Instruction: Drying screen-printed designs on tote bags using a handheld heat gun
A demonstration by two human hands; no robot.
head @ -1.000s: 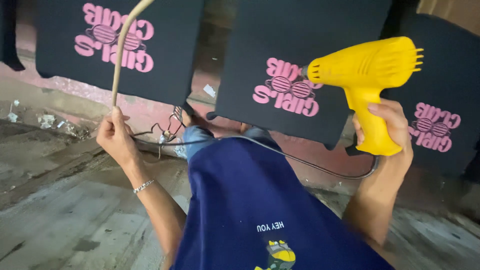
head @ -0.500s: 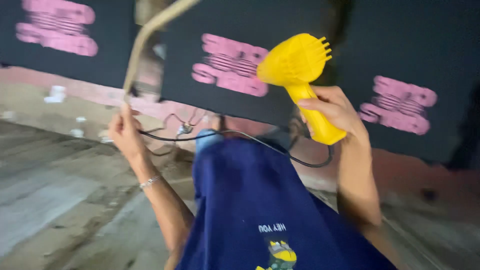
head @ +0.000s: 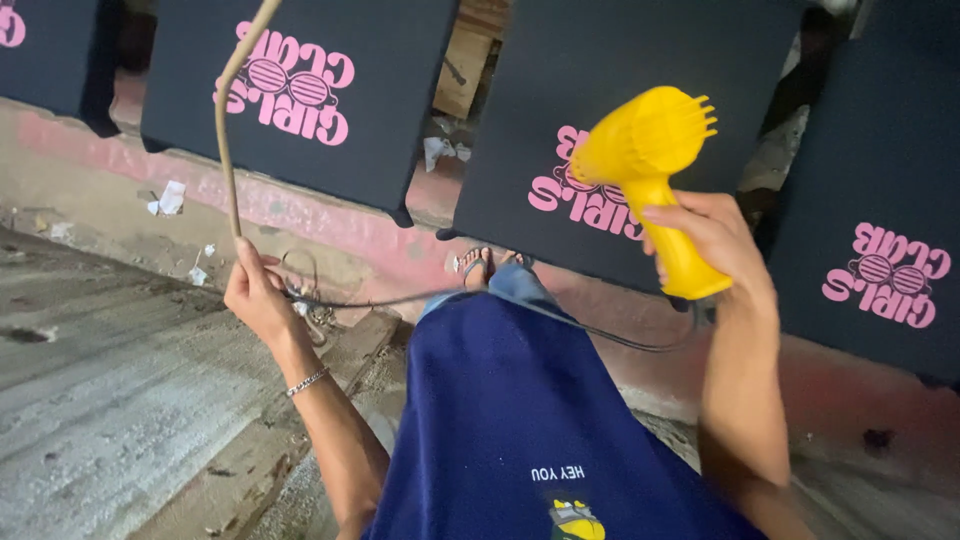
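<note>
My right hand (head: 712,238) grips the handle of a yellow hair dryer (head: 650,165), its nozzle aimed at the pink print on a black printing board (head: 620,70) in front of me. My left hand (head: 258,292) holds a thin tan cord (head: 226,130) that runs up out of view, together with the dryer's black cable (head: 500,298), which crosses over my legs. A thin bracelet is on my left wrist.
More black boards with pink prints hang in a row: one at the left (head: 300,90), one at the right (head: 880,200). A pink-stained ledge (head: 340,225) runs below them. Scraps of paper (head: 172,197) lie on the grey concrete floor (head: 100,400). My sandalled foot (head: 478,265) shows below.
The view has swung back to the left. The dryer has turned from pointing left to pointing at the middle board. My left hand keeps hold of the cord.
</note>
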